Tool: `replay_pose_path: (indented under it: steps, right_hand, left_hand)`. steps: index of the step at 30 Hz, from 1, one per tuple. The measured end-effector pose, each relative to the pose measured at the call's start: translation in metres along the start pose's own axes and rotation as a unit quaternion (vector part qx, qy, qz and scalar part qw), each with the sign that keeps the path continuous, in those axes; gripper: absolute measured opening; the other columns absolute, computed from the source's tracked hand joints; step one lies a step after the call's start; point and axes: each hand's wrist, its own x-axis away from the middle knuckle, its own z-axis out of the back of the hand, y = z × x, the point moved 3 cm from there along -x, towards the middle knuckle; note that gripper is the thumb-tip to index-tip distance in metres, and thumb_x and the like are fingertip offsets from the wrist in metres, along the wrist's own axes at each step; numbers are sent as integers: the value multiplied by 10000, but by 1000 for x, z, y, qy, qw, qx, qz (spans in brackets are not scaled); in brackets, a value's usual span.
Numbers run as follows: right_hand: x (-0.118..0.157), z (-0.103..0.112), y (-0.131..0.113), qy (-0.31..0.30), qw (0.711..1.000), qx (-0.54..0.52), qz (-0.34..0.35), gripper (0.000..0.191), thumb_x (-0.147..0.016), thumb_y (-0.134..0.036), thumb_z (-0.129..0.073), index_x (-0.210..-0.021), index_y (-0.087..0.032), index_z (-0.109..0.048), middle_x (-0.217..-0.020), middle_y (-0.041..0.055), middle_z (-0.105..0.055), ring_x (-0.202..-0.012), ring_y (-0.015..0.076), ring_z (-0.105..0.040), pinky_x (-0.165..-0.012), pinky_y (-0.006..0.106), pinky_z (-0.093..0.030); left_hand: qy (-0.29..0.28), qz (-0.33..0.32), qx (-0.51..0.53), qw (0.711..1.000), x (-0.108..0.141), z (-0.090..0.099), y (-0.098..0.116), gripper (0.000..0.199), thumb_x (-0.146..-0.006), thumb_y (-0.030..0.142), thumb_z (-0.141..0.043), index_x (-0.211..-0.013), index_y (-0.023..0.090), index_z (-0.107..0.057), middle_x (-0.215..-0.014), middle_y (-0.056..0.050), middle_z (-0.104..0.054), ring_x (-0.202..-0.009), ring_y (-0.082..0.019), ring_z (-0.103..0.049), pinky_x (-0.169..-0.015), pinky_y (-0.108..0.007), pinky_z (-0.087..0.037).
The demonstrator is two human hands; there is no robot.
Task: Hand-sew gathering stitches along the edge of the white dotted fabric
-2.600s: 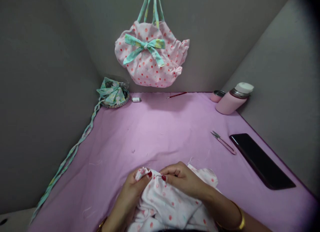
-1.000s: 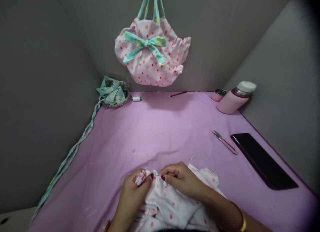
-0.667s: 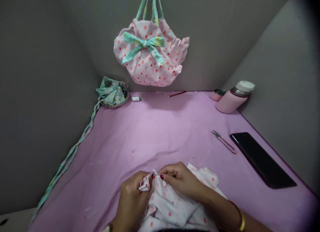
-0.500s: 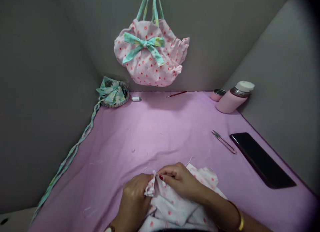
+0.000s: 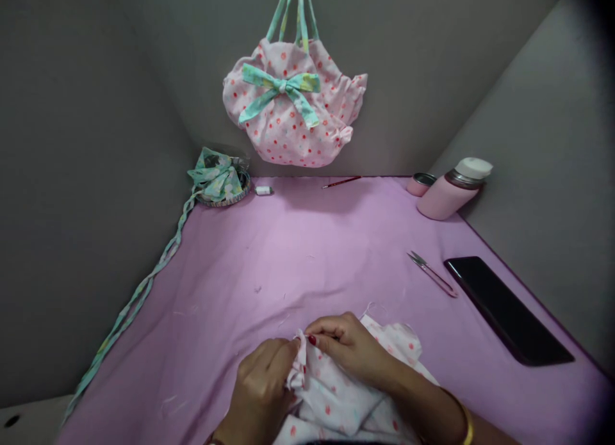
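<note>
White cotton fabric with red and pink dots (image 5: 336, 394) lies bunched at the table's front edge, running down out of view. My left hand (image 5: 266, 374) is closed on a gathered, ruffled edge of it. Just to the right, my right hand (image 5: 350, 346) pinches close to the same edge, thumb against forefinger. Whether a needle or thread sits in that pinch is too small to tell. A loose corner of the fabric spreads out beyond my right wrist, with a thin thread trailing from it.
Thread snips (image 5: 432, 275) and a black phone (image 5: 507, 310) lie to the right. Behind them stand a pink flask (image 5: 449, 192) and its cup (image 5: 421, 184). A basket (image 5: 225, 200), a thread spool (image 5: 263, 191) and a red pencil-like stick (image 5: 342, 182) lie at the back; a dotted bag (image 5: 293, 134) hangs above.
My left hand has turned slightly and shifted a little to the right with the ruffled edge. My right hand keeps its pinch in nearly the same place. The view has moved slightly.
</note>
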Motion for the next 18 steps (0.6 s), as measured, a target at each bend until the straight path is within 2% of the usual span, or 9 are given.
replay_pose_path:
  steps: [7, 18]
  right_hand:
    - [-1, 0, 2, -7, 1000, -7, -3, 215, -849, -193, -501, -913, -163, -704, -757, 26, -691, -669, 130, -590, -619, 211, -431]
    - [0, 0, -2, 2, 999, -40, -14, 194, -842, -222, -525, -881, -168, -708, -769, 34, -697, -698, 141, -609, -633, 218, -449]
  left_hand:
    - [0, -25, -37, 999, -2, 7, 7, 220, -765, 74, -425, -920, 141, -566, -658, -57, -655, -552, -191, -622, -490, -275, -483]
    - [-11, -54, -59, 997, 1, 2, 5, 214, -816, 105, -432, -982, 116, -567, -707, -85, -655, -578, -198, -613, -494, -286, -500]
